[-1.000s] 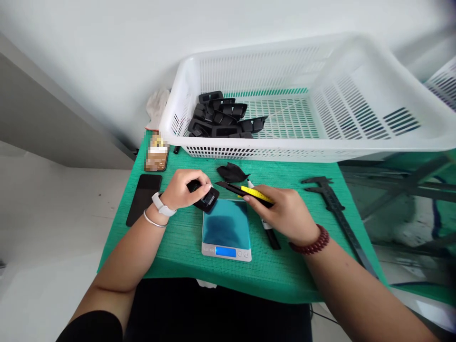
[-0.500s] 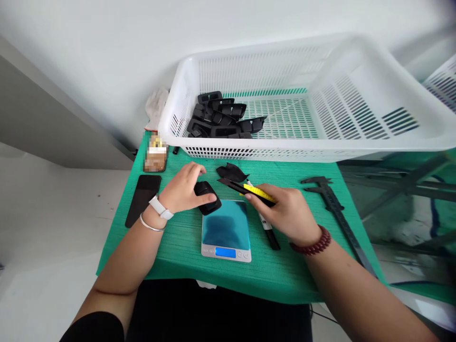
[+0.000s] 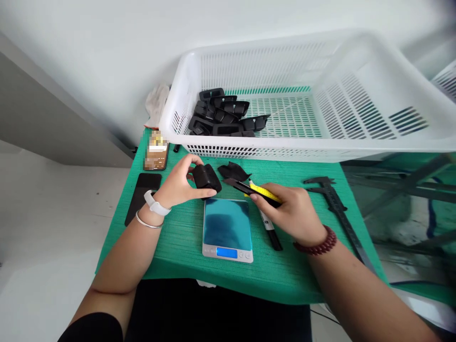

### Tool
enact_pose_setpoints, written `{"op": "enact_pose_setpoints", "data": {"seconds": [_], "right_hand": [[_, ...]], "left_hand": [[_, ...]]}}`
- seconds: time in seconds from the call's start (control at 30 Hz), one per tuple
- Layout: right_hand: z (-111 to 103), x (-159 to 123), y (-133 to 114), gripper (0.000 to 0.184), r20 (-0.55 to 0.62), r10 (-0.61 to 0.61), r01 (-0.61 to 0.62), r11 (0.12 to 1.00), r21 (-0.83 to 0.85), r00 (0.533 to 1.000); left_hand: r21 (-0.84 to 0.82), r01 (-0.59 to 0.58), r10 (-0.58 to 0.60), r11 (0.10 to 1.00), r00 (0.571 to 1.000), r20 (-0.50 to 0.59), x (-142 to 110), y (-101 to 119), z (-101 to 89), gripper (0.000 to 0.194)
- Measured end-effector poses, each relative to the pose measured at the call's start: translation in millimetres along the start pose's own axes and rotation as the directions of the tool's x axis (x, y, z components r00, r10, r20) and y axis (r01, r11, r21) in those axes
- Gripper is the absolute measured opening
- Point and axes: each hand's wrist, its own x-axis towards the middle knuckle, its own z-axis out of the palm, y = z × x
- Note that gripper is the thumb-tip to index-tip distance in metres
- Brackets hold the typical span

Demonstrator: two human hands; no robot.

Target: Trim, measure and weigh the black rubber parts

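Two hands are at work over the green counter (image 3: 178,242): the left hand (image 3: 178,185) has its fingers curled around a black part (image 3: 207,179), gripping it above the far edge of the scale (image 3: 228,223). The right hand (image 3: 294,211) clasps a yellow-and-black knife (image 3: 261,192), its blade pointing toward the part, near a black scrap (image 3: 233,171).

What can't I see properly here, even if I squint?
In the head view:
The held black part's underside: turned away.
The marker's middle: behind the knife and right hand.
The scale's button labels: too small.
The bright phone's screen: blurred into blocks.
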Motion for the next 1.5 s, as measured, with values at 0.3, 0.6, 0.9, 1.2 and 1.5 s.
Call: {"op": "enact_pose_setpoints", "data": {"seconds": [0.3,0.6,0.9,1.2,1.5], "right_hand": [[-0.4,-0.8,-2.7,0.034,0.039,-0.059,0.059,0.998,0.019,0.997],[5.7,-3.8,-1.2,0.039,0.053,-0.064,0.065,0.997,-0.029,0.997],[5.0,-3.4,-1.4,0.037,-0.001,-0.076,0.076,0.996,-0.050,0.997],[6.6,-3.9,1.4,0.039,0.027,-0.115,0.117,0.991,-0.070,0.993],[5.9,-3.1,-1.2,0.036,0.060,-0.203,0.202,0.979,0.015,0.977]], "left_hand": [[-0.250,-0.120,0.071,0.961,0.978,-0.195,1.7,-3.4,6.3,0.058],[-0.193,-0.197,0.161,0.961,0.969,-0.188,-0.8,1.8,11.9,0.052],[-0.241,-0.235,0.205,0.942,0.968,-0.143,-2.3,3.5,12.7,0.050],[-0.231,-0.275,0.251,0.933,0.959,-0.130,-2.7,0.5,14.2,0.049],[-0.296,-0.272,0.246,0.916,0.962,-0.123,-2.4,2.9,14.7,0.050]]}}
